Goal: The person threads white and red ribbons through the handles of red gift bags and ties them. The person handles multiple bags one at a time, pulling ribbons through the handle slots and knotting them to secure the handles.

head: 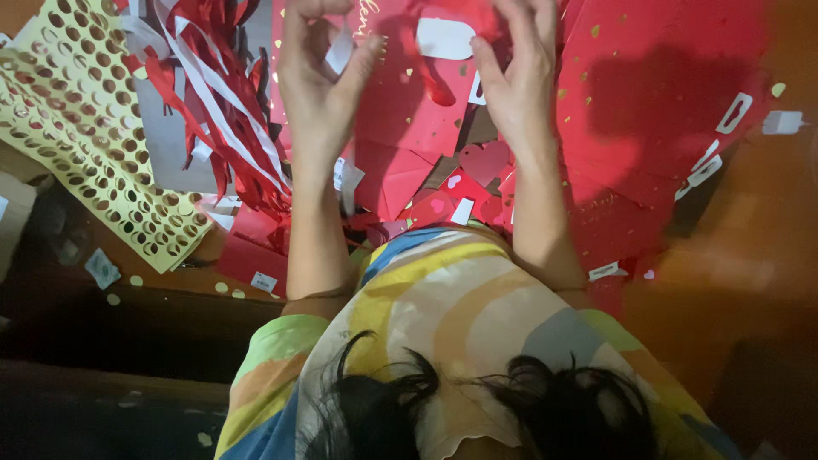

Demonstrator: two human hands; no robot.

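Red piece: from my feed, a red paper piece point(460, 13) sits right at the top edge of the frame, between the two raised hands and above the pile of red card.

Right hand: the right hand point(515, 72) has its fingers curled in toward that red piece and I think it's pinching it, but the frame cuts off the tips, so I can't tell for sure.

Left hand: the left hand point(319, 72) is half curled, thumb and fingers bent in around a small white paper scrap point(339, 53). Looks like a loose pinch.

Under the hands: a heap of red card sheets point(656, 111) flecked with gold, with a red heart cutout point(484, 162) lying just below the right wrist.

Off to the left: a tangle of red and white paper strips point(217, 102), then a yellow sheet punched full of round holes point(85, 128) beside it.

Bottom: the person's striped, multicoloured shirt point(452, 315) fills the lower middle.
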